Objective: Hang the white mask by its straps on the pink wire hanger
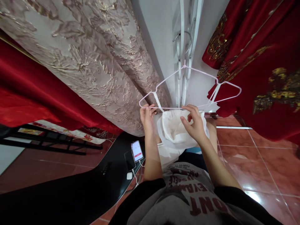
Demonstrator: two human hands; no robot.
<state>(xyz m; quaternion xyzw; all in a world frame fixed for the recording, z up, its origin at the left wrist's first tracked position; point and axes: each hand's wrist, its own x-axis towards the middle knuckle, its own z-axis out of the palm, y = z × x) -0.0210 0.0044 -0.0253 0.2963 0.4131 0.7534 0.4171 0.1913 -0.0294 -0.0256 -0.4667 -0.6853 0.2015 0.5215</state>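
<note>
A thin pale pink wire hanger (187,71) hangs by its hook from a white rack on the wall, straight ahead of me. A white garment (174,128) droops from its bottom bar, with white straps looped over the hanger's shoulders. My left hand (146,117) pinches the bottom bar near the hanger's left corner. My right hand (193,123) has its fingers closed on the top edge of the white garment just under the bar.
A beige and gold embroidered fabric (93,59) hangs at the left over red cloth (30,93). Red garments with gold embroidery (260,62) hang at the right. A lit phone (137,151) lies charging on a black surface (70,193) below my left arm. The floor has glossy red tiles (262,159).
</note>
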